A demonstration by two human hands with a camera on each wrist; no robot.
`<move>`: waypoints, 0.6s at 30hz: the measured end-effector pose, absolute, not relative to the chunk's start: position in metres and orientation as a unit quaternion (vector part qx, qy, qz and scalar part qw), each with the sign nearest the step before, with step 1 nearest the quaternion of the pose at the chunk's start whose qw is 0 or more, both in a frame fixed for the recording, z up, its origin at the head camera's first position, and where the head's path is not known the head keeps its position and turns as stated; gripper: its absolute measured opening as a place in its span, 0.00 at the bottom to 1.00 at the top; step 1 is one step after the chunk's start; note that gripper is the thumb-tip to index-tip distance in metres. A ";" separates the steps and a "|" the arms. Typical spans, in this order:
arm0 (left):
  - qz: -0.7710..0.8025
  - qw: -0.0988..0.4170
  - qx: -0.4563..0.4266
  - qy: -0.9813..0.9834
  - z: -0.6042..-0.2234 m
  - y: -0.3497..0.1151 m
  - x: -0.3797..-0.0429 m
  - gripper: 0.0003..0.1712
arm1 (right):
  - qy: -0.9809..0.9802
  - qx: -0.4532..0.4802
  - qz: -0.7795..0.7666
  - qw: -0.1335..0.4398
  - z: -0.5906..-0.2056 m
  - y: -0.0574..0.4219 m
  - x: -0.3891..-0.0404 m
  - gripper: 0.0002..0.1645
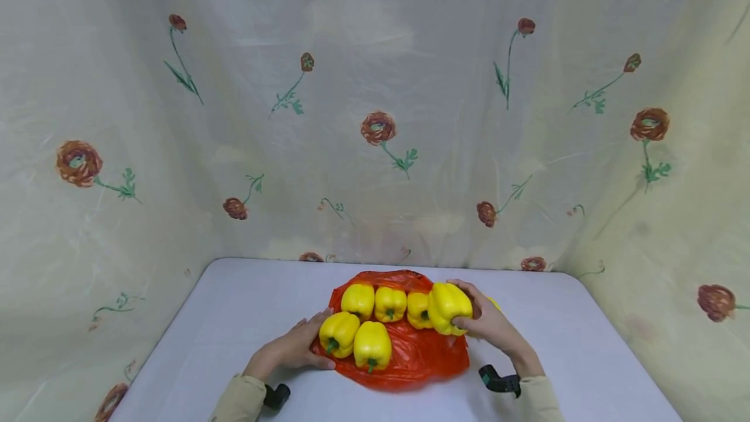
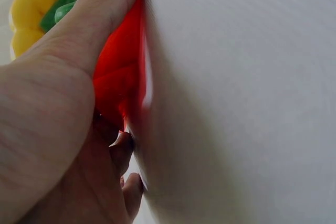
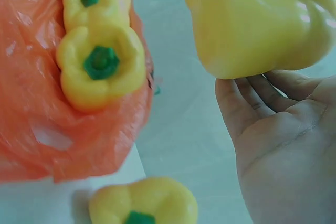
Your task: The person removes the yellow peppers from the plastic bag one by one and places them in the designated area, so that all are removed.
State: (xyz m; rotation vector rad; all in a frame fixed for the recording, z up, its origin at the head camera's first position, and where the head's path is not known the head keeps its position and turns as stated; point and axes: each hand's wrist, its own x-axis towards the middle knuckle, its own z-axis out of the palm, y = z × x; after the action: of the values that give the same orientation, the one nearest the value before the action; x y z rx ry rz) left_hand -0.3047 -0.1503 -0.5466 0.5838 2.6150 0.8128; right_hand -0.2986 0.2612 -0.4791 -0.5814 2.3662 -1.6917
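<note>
My right hand (image 1: 489, 324) grips a yellow bell pepper (image 1: 450, 308) between thumb and fingers, above the right end of a red plastic bag (image 1: 422, 360). In the right wrist view that pepper (image 3: 257, 24) hangs apart from the bag, its green stem partly showing. My left hand (image 1: 299, 344) rests at the bag's left edge, thumb and fingers spread around that side. Nearest to it is a yellow pepper (image 1: 340, 333) on the bag. Another pepper (image 1: 372, 346) sits beside that one. Several more yellow peppers (image 1: 390, 305) form a row behind them on the bag.
One further yellow pepper (image 3: 144, 200) lies on the white table (image 1: 252, 292) right of the bag; my right hand mostly hides it in the head view. A flower-printed curtain (image 1: 433, 148) encloses the table's back and sides. Each wrist wears a black camera (image 1: 500, 381).
</note>
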 end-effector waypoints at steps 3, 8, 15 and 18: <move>0.285 0.170 0.207 0.920 -0.546 -0.151 -0.304 0.61 | 0.799 -0.190 -0.567 0.069 -0.478 0.270 -0.298 0.46; 0.283 0.169 0.211 0.920 -0.545 -0.152 -0.304 0.61 | 0.810 -0.166 -0.561 0.042 -0.475 0.283 -0.296 0.46; 0.286 0.168 0.212 0.919 -0.546 -0.153 -0.304 0.61 | 0.808 -0.158 -0.567 0.010 -0.472 0.301 -0.294 0.44; 0.285 0.167 0.212 0.920 -0.547 -0.153 -0.304 0.61 | 0.805 -0.155 -0.572 -0.001 -0.472 0.310 -0.293 0.43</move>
State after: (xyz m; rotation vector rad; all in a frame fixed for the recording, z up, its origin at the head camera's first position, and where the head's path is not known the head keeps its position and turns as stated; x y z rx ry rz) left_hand -0.3040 -0.1525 -0.5466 0.6044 2.6164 0.8114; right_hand -0.2933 0.3101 -0.4725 -0.4870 2.5318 -1.7992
